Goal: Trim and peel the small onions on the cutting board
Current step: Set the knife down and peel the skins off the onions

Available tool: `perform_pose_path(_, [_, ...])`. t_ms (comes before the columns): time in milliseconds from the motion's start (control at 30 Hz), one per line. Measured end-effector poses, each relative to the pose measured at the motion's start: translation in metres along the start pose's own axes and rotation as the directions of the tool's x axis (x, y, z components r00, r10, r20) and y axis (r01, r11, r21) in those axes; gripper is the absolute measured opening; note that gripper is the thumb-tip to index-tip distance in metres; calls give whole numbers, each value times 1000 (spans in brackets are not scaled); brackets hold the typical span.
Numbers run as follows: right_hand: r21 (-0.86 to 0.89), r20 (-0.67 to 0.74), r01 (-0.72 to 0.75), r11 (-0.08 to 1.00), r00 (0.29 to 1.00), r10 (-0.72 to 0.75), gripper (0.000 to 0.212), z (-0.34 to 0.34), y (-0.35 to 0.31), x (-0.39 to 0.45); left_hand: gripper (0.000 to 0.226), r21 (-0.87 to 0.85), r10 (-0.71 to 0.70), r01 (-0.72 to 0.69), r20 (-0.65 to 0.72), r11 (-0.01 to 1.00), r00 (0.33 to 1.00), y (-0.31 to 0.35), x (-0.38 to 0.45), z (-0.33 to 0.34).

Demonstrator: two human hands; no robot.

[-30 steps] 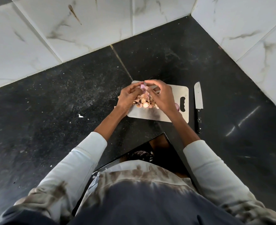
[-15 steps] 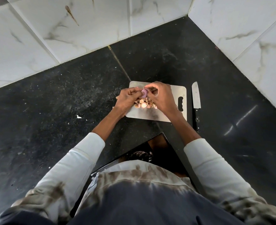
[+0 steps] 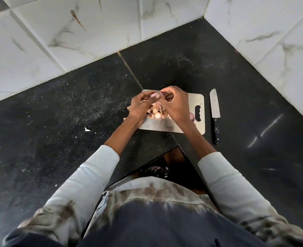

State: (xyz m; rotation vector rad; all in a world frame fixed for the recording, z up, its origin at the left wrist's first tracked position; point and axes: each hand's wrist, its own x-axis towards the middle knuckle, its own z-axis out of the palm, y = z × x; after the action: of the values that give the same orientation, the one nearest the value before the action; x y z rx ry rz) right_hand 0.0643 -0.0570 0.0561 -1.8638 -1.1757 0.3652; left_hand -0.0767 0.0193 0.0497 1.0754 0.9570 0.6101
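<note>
Steel board: the metal cutting board (image 3: pixel 195 104) lies flat on the black counter (image 3: pixel 76 104), in front of the person.
Knife: the knife (image 3: pixel 214 107) lies on the counter just right of the board, blade pointing away; neither hand touches it.
Progress, done: a heap of dry skins and trimmings (image 3: pixel 158 111) sits on the board under the hands, so several onions appear already worked. A purple onion (image 3: pixel 192 116), apparently peeled, rests beside the board's handle slot.
Progress, left: the onion in hand (image 3: pixel 154 95) looks pale pink and largely bare; I judge it close to finished. Whether unpeeled onions remain in the heap cannot be told.
Left hand: the left hand (image 3: pixel 141 106) holds the onion above the far edge of the board, fingers curled round it.
Right hand: the right hand (image 3: pixel 175 104) meets it from the right, fingertips (image 3: pixel 162 95) pinched at the onion's right end, seemingly on a shred of skin.
Onion and fingers: held between both hands, clear of the board.
</note>
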Motion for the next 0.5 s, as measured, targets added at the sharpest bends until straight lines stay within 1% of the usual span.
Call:
perform_pose_path(67, [26, -6, -16, 1000, 1000, 16, 36, -1, 0, -1, 49, -37, -29, 28, -29, 999, 999, 2, 2, -3])
perform_pose_path(167, [58, -5, -53, 997, 999, 53, 44, -3, 1, -2, 56, -97, -34, 33, -7, 995, 999, 4, 3, -6])
perform_pose_path(267, [93, 45, -125, 988, 992, 121, 43, -2, 2, -4, 50, -152, -37, 38, 11, 988, 999, 6, 1, -5])
perform_pose_path(367, [137, 69, -193, 972, 980, 185, 34, 1, 3, -4, 39, -207, -54, 53, -1, 977, 999, 3, 1, -4])
perform_pose_path(433, [135, 68, -211, 968, 977, 203, 28, 4, 5, -5, 33, -203, -67, 62, -13, 977, 998, 1, 0, -2])
perform_pose_path(500, [127, 64, -216, 968, 976, 210, 29, 6, 5, -6, 32, -169, -61, 59, -7, 984, 998, 0, -3, 0])
